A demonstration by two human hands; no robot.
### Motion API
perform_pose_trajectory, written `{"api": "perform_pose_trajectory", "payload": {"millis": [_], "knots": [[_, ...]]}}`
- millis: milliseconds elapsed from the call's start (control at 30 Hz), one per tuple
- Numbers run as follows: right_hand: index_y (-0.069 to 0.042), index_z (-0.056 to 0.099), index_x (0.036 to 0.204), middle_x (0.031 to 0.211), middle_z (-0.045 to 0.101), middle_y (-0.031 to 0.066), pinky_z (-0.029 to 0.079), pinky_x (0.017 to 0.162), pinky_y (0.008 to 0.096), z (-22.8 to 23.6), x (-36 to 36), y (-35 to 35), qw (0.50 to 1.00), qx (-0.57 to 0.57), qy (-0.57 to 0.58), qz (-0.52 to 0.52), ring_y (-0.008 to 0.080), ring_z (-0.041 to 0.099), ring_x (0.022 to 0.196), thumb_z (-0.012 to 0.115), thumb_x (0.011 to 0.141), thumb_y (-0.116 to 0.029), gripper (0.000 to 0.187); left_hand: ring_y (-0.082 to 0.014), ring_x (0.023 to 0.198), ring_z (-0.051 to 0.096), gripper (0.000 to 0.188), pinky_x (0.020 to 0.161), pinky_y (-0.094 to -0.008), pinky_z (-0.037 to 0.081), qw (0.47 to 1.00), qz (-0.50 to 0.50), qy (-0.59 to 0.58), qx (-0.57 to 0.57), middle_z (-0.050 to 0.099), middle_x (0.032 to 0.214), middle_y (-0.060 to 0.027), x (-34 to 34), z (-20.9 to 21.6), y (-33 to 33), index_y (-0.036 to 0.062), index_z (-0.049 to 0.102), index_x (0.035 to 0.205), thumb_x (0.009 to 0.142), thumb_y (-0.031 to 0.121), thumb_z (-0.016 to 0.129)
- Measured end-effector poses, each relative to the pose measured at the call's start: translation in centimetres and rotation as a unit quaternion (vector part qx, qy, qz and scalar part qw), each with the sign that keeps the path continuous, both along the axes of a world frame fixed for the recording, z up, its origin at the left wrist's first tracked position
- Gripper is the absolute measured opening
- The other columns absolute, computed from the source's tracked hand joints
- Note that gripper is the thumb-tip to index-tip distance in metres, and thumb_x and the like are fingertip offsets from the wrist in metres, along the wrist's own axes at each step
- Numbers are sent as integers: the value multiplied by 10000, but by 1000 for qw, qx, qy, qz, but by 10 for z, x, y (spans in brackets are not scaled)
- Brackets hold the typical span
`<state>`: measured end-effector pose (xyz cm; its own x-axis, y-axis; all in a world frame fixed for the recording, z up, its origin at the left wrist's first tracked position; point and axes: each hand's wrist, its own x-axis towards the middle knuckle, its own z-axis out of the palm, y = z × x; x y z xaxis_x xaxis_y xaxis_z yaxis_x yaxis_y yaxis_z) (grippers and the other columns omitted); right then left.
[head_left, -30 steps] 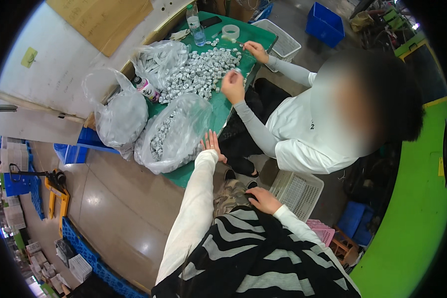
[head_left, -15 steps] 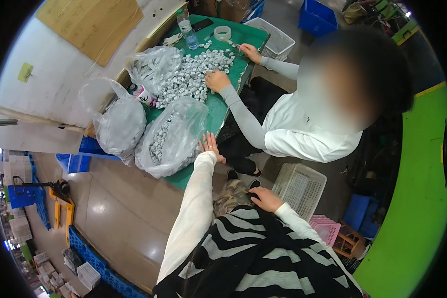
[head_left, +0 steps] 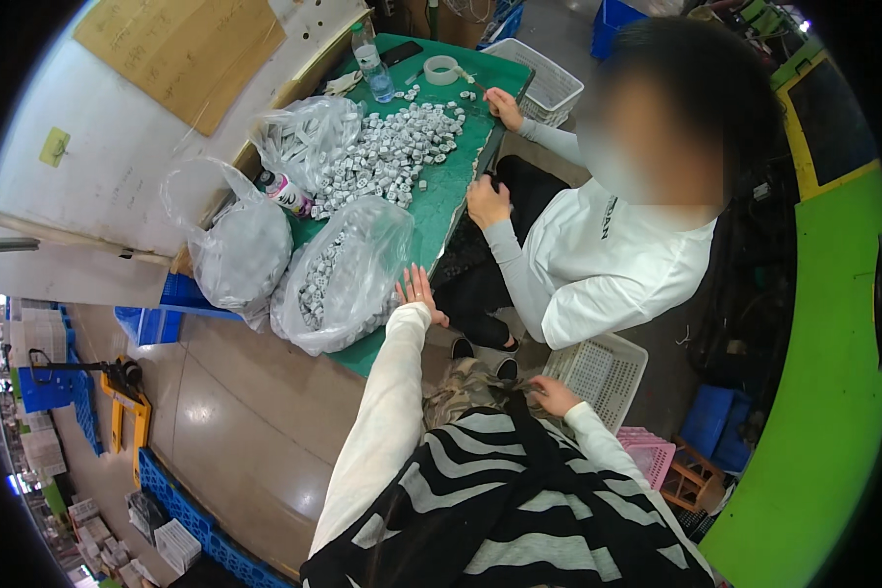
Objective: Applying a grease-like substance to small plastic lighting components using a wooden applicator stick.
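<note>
My left hand [head_left: 421, 294] lies on the near edge of the green table [head_left: 431, 211] with its fingers spread, holding nothing. Beside its fingertips is an open clear plastic bag [head_left: 363, 269] of small grey-white parts. My right hand [head_left: 556, 396] is low at my lap, its fingers closed on the cloth of my camouflage trousers [head_left: 461, 385]; the fingertips are partly hidden. Beyond the bag spreads a heap of the same small parts [head_left: 387, 152].
A co-worker [head_left: 627, 245] sits at the table's right side, one hand holding a thin tool. More bags [head_left: 240, 250], a pink-labelled bottle [head_left: 284, 192], a water bottle [head_left: 371, 64] and a tape roll [head_left: 441, 70] stand there. A white crate [head_left: 603, 372] is on the floor.
My right hand has moved right and taken hold of the trouser cloth. My left hand stays put. The co-worker's nearer hand has drawn back from the heap to the table edge.
</note>
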<state>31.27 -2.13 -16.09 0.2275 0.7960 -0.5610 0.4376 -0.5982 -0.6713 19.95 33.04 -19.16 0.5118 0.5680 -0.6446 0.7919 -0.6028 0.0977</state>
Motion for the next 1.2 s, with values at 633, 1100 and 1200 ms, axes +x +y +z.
{"api": "perform_pose_trajectory", "payload": {"millis": [633, 1100, 1200], "knots": [[-44, 664, 1000, 944, 670, 157, 483, 808, 375, -88, 10, -125, 936, -262, -6, -236, 296, 630, 888, 543, 808, -242, 301, -350, 1376, -241, 1398, 1095, -535, -102, 1000, -10, 18, 3, -232, 1502, -178, -1, -5, 1, 21, -185, 1431, 573, 576, 768], [-37, 657, 1030, 1010, 669, 139, 490, 819, 354, -86, 11, -121, 925, -272, 19, -265, 262, 636, 911, 585, 818, -204, 279, -369, 1374, -233, 1382, 1097, -543, -90, 1000, -16, 18, 4, -226, 1498, -196, 1, 2, 0, 3, -180, 1428, 588, 571, 760], [-38, 657, 1016, 996, 669, 139, 493, 805, 353, -82, 12, -116, 916, -286, 21, -280, 259, 639, 889, 580, 817, -196, 265, -371, 1375, -230, 1382, 1099, -541, -89, 1000, -14, 13, 10, -225, 1498, -197, 0, -2, -1, 1, -184, 1426, 589, 567, 760]]}}
